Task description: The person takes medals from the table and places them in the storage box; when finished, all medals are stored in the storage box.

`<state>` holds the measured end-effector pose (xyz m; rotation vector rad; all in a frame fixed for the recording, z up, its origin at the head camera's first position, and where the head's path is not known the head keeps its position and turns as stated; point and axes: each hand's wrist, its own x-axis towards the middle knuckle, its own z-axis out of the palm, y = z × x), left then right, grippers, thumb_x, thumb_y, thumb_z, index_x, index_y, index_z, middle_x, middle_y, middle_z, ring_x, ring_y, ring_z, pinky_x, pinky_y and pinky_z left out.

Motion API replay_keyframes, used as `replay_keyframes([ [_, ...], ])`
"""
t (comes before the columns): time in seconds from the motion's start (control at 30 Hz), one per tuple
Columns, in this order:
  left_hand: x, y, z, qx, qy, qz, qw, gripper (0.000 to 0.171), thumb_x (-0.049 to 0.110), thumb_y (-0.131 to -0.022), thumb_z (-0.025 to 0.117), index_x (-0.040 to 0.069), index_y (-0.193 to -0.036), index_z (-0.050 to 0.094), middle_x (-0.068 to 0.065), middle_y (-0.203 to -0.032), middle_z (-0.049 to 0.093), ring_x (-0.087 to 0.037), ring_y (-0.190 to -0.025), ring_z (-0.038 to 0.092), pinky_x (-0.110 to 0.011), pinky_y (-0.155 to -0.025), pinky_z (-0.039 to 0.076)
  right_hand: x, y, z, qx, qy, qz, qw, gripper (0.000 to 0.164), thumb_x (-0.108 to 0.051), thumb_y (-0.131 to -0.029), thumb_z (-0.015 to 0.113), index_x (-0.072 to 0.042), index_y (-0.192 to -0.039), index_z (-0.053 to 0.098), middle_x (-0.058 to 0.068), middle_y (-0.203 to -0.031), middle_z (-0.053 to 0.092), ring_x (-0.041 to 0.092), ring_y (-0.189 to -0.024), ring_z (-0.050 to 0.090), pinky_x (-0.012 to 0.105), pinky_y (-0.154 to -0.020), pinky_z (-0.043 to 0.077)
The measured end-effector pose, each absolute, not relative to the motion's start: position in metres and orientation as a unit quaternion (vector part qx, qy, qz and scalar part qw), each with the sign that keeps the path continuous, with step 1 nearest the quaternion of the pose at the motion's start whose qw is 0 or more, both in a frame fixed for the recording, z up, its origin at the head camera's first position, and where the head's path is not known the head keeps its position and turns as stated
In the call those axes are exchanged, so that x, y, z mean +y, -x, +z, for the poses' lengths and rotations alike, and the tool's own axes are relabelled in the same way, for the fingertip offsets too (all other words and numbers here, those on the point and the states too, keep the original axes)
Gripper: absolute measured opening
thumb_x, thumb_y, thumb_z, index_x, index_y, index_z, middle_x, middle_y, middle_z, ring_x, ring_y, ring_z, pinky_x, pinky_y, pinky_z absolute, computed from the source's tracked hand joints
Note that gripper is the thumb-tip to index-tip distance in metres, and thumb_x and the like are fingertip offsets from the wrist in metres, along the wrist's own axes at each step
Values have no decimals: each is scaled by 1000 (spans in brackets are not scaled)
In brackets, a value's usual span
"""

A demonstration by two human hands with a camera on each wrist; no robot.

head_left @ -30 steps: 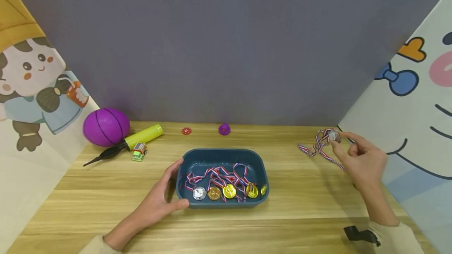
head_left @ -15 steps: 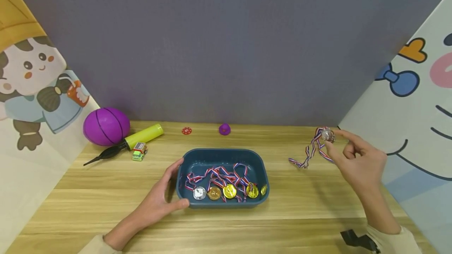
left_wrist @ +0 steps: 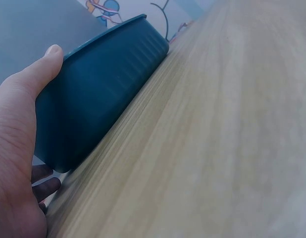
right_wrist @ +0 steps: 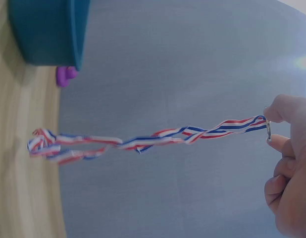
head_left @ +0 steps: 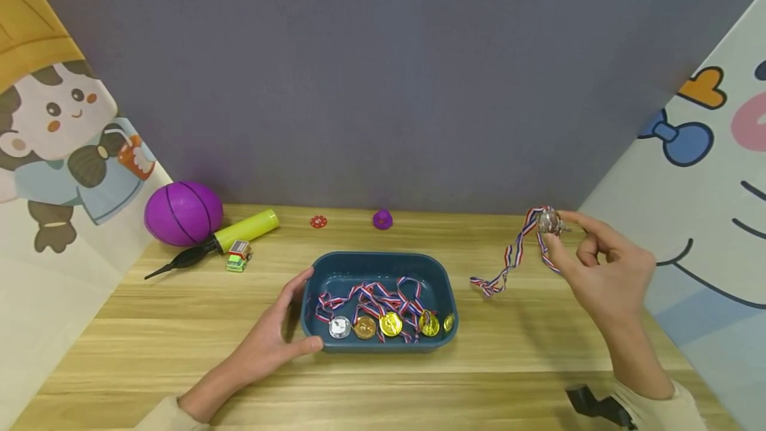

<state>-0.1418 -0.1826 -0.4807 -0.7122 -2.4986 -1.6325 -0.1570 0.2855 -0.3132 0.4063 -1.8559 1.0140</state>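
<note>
My right hand [head_left: 613,278] pinches a silver medal [head_left: 548,222] between thumb and forefinger, above the right side of the table. From the medal hangs a red, white and blue ribbon [right_wrist: 222,130], twisted along its length. My left hand [head_left: 269,334] holds the left end of a dark blue plastic bin [head_left: 383,348], the thumb at its front corner and the fingers round the far side. Inside the bin lie a silver medal [head_left: 339,327], a bronze medal [head_left: 365,328] and gold medals [head_left: 391,324], with tangled striped ribbons [head_left: 383,299] behind them.
At the back left are a purple ball [head_left: 183,213], a yellow and black hand pump [head_left: 247,231] and a small toy truck [head_left: 239,256]. A red chip [head_left: 318,221] and a small purple object [head_left: 382,219] lie behind the bin. A grey wall [head_left: 383,85] stands behind.
My right hand has moved slightly left with the silver medal, raising it, and its ribbon has trailed leftward and straightened. My left hand and the bin have stayed in place.
</note>
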Motion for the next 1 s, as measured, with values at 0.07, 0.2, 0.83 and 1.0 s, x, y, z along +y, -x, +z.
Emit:
replay_keyframes([
  [0.07,-182,142,-481,-813,232,-532,37,112,30,-90,92,28,-178,23,-19,-166,50,-45,-151,49,-68,-123,36,282,156,-310,-752,-168,426,474,32,14,-78,83,16,-109,80,-5,-55,27,0,-57,25,19,-57,21],
  [0.2,-182,142,-481,-813,232,-532,38,112,30,-89,92,28,-178,23,-19,-165,51,-44,-151,49,-70,-123,35,278,157,-305,-740,-173,443,476,31,15,-78,82,17,-109,79,-5,-55,28,1,-55,24,19,-53,18],
  [0.83,-182,141,-479,-808,237,-538,41,112,27,-89,92,26,-178,23,-22,-165,50,-48,-150,49,-71,-123,35,234,144,-284,-650,-244,539,477,35,21,-76,79,20,-110,76,-3,-59,29,3,-54,24,20,-47,12],
  [1.0,-183,142,-481,-801,247,-543,39,112,25,-89,92,26,-178,23,-23,-164,51,-47,-149,50,-39,-125,39,228,145,-290,-661,-282,531,449,36,21,-74,80,20,-110,77,-3,-58,28,4,-55,25,18,-47,15],
])
